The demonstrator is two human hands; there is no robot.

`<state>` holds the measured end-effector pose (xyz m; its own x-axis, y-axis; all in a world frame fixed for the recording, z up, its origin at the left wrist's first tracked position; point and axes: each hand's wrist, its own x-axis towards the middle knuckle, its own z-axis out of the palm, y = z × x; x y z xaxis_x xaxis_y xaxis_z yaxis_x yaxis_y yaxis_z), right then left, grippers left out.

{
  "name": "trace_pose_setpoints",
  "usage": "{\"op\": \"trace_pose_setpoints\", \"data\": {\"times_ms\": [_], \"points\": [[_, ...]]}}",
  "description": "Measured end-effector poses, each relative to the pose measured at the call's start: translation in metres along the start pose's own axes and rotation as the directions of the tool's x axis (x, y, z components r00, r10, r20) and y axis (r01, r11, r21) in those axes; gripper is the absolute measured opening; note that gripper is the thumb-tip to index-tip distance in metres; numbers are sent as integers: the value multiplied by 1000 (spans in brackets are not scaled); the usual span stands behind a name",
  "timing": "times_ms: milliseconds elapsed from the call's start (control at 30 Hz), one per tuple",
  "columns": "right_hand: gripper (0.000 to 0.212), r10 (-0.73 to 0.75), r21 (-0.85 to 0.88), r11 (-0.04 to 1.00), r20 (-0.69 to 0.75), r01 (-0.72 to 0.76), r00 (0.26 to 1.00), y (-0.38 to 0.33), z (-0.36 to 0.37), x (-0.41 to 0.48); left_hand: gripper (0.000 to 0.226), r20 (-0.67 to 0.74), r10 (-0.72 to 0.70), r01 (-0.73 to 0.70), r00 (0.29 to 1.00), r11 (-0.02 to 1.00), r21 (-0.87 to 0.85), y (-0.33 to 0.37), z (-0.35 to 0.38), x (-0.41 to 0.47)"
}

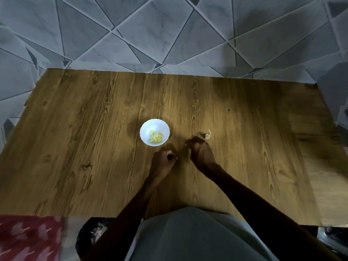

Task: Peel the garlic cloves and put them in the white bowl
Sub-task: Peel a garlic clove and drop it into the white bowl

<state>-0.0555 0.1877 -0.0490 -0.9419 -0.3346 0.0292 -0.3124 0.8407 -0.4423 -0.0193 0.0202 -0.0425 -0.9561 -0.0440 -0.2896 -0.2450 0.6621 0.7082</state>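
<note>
A small white bowl (154, 132) stands mid-table with several peeled yellowish garlic cloves (156, 138) inside. My left hand (164, 160) is just below and right of the bowl, its fingers curled round a small pale garlic clove that barely shows at the thumb. A short gap to the right, my right hand (201, 150) is also curled. It pinches a tiny pale scrap of garlic peel (186, 145) at its fingertips. Just beyond its knuckles, a small garlic remnant with loose skin (207, 136) lies on the wood.
The wooden table (94, 138) extends widely to both sides, with its far edge against a grey tiled wall. Red patterned cloth (28, 240) lies below the near left edge. My torso in grey clothing (188, 238) is at the near edge.
</note>
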Motion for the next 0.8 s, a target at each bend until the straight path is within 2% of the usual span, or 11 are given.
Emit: {"op": "trace_pose_setpoints", "data": {"times_ms": [100,267,433,567,667,800], "points": [[35,-29,-126,991,65,37,998,-11,4,-1,13,-33,-38,37,999,999,-27,-6,-2,-1],[33,16,-213,977,42,-7,999,-22,4,-3,9,-57,-67,64,996,996,-54,-11,-7,-7],[23,-33,-97,995,46,37,998,-17,10,-21,11,-46,-69,67,997,997,-47,-11,-3,-7],[26,35,54,998,21,-36,999,-10,13,-26,15,-16,-56,55,998,997,-52,-11,-2,-6],[28,112,65,992,14,-112,994,-10,10,-21,15,-4,-55,55,998,996,-66,-9,-3,-5],[37,110,54,992,56,-113,992,-16,11,-20,15,17,-57,59,998,995,-83,-3,-3,-4]]}}
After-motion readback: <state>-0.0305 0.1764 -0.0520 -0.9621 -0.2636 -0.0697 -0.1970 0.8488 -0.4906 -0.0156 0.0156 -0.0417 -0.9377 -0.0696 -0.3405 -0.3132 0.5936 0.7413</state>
